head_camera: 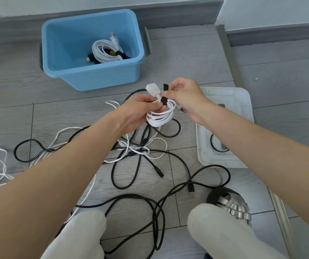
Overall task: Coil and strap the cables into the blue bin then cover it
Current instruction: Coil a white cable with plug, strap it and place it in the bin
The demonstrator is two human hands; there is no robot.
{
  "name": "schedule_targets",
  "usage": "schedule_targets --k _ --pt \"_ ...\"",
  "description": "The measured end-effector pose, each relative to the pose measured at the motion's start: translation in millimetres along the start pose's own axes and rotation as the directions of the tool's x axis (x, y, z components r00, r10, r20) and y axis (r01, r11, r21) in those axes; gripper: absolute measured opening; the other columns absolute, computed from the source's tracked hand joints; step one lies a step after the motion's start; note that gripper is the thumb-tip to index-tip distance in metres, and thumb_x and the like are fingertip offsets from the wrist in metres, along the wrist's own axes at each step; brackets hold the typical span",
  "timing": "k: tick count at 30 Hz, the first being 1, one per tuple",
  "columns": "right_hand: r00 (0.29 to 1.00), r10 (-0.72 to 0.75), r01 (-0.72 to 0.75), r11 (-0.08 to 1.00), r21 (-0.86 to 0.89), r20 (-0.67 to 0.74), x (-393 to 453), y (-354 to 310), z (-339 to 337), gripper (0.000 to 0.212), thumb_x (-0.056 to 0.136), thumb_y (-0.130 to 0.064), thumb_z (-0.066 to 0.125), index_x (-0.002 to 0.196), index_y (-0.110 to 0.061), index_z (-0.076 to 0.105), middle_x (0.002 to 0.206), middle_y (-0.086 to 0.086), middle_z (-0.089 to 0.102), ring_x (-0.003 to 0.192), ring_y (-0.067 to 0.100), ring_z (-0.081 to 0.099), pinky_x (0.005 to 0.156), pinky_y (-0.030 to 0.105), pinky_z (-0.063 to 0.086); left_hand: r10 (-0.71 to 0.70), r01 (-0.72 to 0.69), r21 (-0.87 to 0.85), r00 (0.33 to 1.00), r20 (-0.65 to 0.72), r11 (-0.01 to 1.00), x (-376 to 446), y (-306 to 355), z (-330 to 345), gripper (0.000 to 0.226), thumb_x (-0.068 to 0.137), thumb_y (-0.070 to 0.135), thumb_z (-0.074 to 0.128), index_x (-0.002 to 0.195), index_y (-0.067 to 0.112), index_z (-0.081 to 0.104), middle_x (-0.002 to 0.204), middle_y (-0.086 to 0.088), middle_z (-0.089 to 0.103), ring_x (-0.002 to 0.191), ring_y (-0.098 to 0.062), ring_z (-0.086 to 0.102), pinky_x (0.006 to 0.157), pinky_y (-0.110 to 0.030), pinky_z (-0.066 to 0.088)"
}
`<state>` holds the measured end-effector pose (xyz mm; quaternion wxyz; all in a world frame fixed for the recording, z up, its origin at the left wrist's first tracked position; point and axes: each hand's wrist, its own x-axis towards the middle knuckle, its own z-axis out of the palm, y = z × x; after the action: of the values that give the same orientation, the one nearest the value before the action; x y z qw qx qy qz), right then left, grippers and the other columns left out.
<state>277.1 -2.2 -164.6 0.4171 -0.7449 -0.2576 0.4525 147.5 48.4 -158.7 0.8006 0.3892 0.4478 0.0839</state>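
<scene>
A coiled white cable (161, 116) hangs between my hands above the floor, its white plug end sticking up. My left hand (136, 111) grips the coil from the left. My right hand (183, 96) pinches a black strap (164, 100) that wraps around the coil's top. The blue bin (92, 75) stands open on the floor beyond my hands and holds a strapped white coil (105, 50) and a black cable. The clear white lid (239, 101) lies on the floor to the right, partly under my right forearm.
Loose black cables (136, 172) and white cables (136, 148) sprawl tangled over the grey floor under my arms. A USB plug (191, 190) lies near my knees. My right foot in a silver sandal (232, 204) rests at the lower right. A wall runs behind the bin.
</scene>
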Motion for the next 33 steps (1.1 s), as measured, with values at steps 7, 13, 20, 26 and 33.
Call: schedule_targets --k 7,13,20,26,33 --pt "0.999 0.047 -0.048 0.990 -0.129 -0.005 5.6 -0.3 0.6 0.012 0.081 -0.017 0.070 0.071 -0.015 0.064 0.066 0.000 0.059 0.061 0.013 0.051 0.052 0.022 0.038 0.020 -0.018 0.022 0.995 -0.098 1.000 7.7 -5.4 0.0 0.008 0.087 -0.007 0.056 0.090 -0.001 0.060 0.069 -0.006 0.068 0.056 -0.006 0.065 0.064 -0.018 0.056" --pt "0.993 -0.012 0.049 0.948 -0.314 0.119 1.8 2.1 0.5 0.026 0.091 -0.020 0.057 0.078 0.001 0.067 0.066 0.008 0.058 0.061 0.014 0.048 0.064 0.027 0.038 0.099 -0.072 0.176 0.984 -0.151 0.982 12.6 -6.2 -5.5 0.013 0.087 -0.004 0.059 0.086 0.009 0.059 0.078 -0.006 0.064 0.061 -0.009 0.063 0.075 -0.024 0.055" --pt "0.934 0.066 -0.003 0.984 -0.176 0.352 -3.9 1.9 -2.2 0.018 0.094 -0.011 0.052 0.078 -0.011 0.060 0.069 0.000 0.059 0.061 0.006 0.049 0.057 0.018 0.036 0.310 -0.197 0.554 0.943 -0.118 0.809 13.1 -5.8 -10.9 0.017 0.087 0.008 0.064 0.100 0.019 0.060 0.077 0.007 0.055 0.065 -0.005 0.051 0.058 -0.012 0.042" --pt "0.913 0.147 -0.168 0.985 0.023 0.380 -4.0 4.0 2.1 0.013 0.097 -0.018 0.048 0.090 -0.011 0.057 0.077 0.003 0.055 0.069 0.012 0.048 0.057 0.020 0.040 0.306 -0.261 0.375 0.950 -0.063 0.890 14.4 -2.5 -11.3 0.014 0.086 -0.001 0.061 0.094 0.011 0.063 0.087 -0.009 0.063 0.070 -0.011 0.060 0.070 -0.017 0.053" --pt "0.963 0.018 0.023 0.989 -0.149 0.270 -1.6 1.8 5.2 0.016 0.096 -0.013 0.048 0.097 -0.003 0.061 0.076 0.004 0.060 0.070 0.015 0.056 0.064 0.025 0.047 0.101 -0.100 0.021 0.995 -0.019 0.995 12.7 9.0 -15.0 0.011 0.090 -0.006 0.051 0.088 0.000 0.061 0.076 -0.011 0.065 0.058 -0.010 0.065 0.064 -0.014 0.055"
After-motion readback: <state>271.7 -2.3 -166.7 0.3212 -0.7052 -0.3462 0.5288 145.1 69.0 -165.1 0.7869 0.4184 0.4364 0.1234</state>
